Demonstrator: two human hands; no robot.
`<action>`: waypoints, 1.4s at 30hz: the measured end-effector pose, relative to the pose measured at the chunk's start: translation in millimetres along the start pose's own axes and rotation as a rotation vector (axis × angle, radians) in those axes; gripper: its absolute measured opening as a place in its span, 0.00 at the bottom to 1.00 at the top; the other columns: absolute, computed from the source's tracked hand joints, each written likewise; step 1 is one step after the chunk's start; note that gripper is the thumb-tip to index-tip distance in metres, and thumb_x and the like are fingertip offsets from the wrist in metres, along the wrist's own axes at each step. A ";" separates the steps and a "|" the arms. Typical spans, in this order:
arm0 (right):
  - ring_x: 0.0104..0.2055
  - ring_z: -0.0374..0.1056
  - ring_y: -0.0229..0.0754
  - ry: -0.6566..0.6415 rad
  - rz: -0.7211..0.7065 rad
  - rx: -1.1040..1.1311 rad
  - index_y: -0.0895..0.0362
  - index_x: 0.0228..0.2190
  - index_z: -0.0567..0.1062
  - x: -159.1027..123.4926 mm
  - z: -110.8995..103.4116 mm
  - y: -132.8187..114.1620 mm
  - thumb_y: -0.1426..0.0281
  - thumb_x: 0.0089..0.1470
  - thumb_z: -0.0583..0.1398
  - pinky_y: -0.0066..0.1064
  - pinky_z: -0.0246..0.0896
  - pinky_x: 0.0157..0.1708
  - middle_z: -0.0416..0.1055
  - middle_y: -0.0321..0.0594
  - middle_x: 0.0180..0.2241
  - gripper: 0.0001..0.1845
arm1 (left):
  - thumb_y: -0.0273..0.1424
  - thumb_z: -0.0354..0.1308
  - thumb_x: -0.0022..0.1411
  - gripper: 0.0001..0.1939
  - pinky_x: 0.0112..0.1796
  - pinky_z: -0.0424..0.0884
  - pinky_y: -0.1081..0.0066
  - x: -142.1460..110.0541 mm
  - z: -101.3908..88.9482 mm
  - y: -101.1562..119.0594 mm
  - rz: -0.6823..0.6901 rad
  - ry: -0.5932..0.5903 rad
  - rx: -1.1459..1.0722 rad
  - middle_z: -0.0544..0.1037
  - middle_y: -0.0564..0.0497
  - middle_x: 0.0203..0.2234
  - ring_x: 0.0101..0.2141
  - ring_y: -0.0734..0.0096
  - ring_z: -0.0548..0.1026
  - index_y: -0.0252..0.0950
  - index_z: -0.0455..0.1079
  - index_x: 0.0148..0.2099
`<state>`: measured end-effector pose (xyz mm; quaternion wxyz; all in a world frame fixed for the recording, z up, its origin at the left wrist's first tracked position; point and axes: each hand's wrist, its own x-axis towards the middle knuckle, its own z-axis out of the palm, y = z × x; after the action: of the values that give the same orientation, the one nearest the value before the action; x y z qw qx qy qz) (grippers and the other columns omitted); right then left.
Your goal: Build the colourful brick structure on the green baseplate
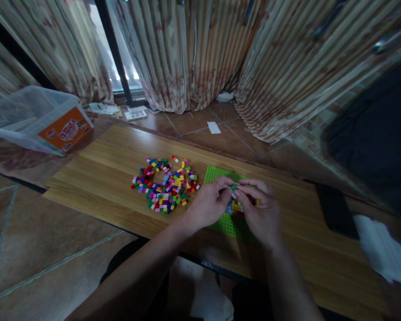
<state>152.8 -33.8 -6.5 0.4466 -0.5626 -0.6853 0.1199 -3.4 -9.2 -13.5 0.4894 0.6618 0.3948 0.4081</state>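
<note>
Left hand (209, 201) and right hand (263, 209) pinch a small green brick (233, 187) in a shared grip over the baseplate (224, 226), right of centre, apparently for fine control, while loose bricks (167, 189) lie left of centre, seemingly for easy reach.

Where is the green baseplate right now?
In the head view, the green baseplate lies on the wooden table, right of the loose brick pile, partly hidden by the left hand and right hand.
</note>
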 end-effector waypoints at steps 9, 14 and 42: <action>0.45 0.68 0.46 0.069 -0.048 -0.071 0.49 0.35 0.82 0.0 -9.5 3.5 0.63 0.59 0.62 0.43 0.62 0.48 0.76 0.39 0.38 0.08 | 0.30 0.51 0.66 0.06 0.33 0.71 0.73 1.2 1.7 -4.9 -0.029 0.033 -0.062 0.75 0.52 0.29 0.30 0.73 0.75 0.35 0.69 0.40; 0.46 0.67 0.48 0.071 -0.030 -0.165 0.50 0.35 0.82 0.7 -20.2 20.2 0.63 0.60 0.60 0.45 0.61 0.48 0.76 0.40 0.39 0.10 | 0.27 0.51 0.64 0.07 0.32 0.71 0.72 3.4 -0.2 -10.9 -0.097 0.099 0.025 0.75 0.52 0.28 0.28 0.72 0.75 0.35 0.69 0.41; 0.43 0.67 0.48 -0.014 0.020 -0.154 0.51 0.27 0.80 3.6 -5.6 24.4 0.65 0.55 0.63 0.43 0.61 0.46 0.75 0.39 0.36 0.08 | 0.25 0.48 0.63 0.13 0.35 0.70 0.71 2.5 -3.3 1.0 -0.151 0.005 0.263 0.79 0.49 0.31 0.32 0.68 0.75 0.33 0.74 0.43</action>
<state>173.4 -24.3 -17.9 0.3959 -0.6012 -0.6900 0.0754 -5.4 -6.1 -11.5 0.4270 0.6877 0.4946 0.3165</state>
